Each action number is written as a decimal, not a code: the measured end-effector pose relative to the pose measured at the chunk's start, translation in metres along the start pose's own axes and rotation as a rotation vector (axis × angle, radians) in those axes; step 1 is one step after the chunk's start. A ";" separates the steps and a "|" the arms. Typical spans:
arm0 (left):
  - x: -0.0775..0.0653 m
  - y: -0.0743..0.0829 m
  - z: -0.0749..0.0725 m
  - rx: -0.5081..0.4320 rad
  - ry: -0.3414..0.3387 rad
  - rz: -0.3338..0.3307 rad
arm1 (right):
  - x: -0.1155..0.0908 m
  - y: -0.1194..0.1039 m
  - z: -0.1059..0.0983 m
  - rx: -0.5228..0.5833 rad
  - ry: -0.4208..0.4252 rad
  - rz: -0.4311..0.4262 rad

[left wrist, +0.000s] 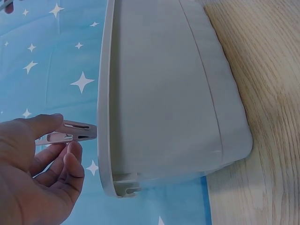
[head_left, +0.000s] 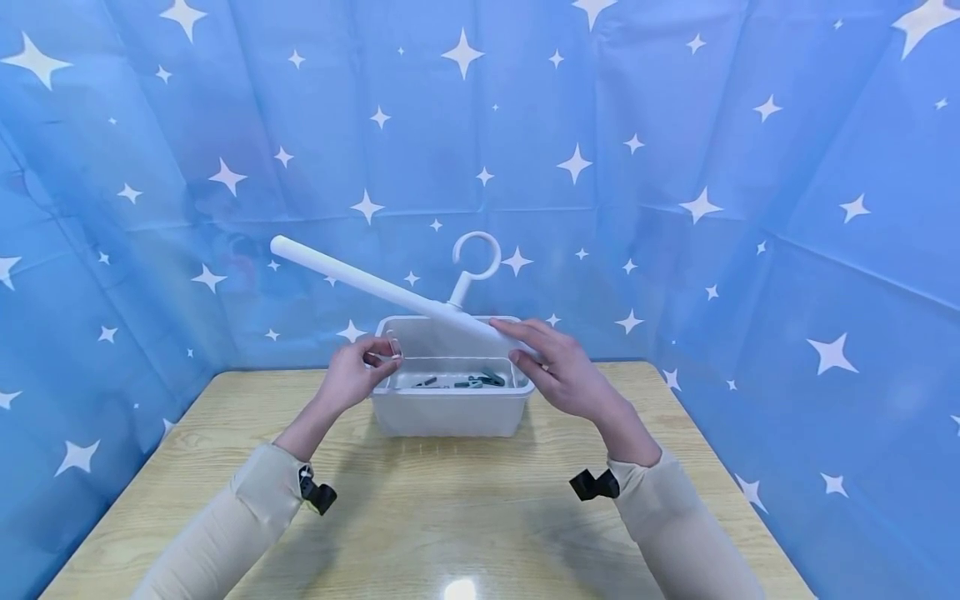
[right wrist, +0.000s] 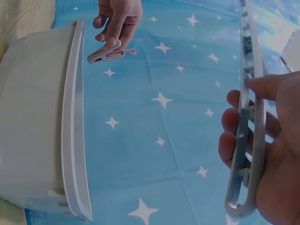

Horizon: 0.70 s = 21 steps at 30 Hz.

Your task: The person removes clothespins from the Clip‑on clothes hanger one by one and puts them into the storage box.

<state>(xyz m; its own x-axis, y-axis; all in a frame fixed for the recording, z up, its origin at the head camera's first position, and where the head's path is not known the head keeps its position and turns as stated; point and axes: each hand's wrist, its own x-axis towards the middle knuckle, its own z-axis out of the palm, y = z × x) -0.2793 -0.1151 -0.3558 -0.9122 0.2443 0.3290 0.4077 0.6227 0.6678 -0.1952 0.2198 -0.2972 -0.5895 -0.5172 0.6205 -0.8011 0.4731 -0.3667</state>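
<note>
My left hand (head_left: 356, 372) pinches a pale clothespin (left wrist: 82, 127) between thumb and fingers, just above the left rim of a white plastic basket (head_left: 450, 417). In the right wrist view the clothespin (right wrist: 99, 56) shows a small hook at one end. My right hand (head_left: 558, 371) grips one end of a white clothes hanger (head_left: 352, 277), a long bar with a round hook (head_left: 497, 258) on top. The bar slants over the basket, its free end higher at the left. Slots and crosspieces show along the hanger's underside (right wrist: 243, 140).
Several dark green clothespins (head_left: 487, 379) lie on the basket's floor. The basket stands near the far edge of a wooden table (head_left: 442, 517). Blue cloth (head_left: 300, 183) with white stars hangs behind and at both sides.
</note>
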 end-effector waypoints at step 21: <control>-0.001 0.000 0.001 -0.013 0.008 -0.030 | -0.003 0.002 0.000 0.003 -0.002 0.028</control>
<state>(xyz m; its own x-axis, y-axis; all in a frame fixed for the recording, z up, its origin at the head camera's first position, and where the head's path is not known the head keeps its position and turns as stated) -0.2790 -0.1148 -0.3567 -0.9236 0.2199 0.3141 0.3809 0.6200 0.6859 -0.1945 0.2225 -0.2998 -0.6122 -0.5052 0.6083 -0.7843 0.4855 -0.3862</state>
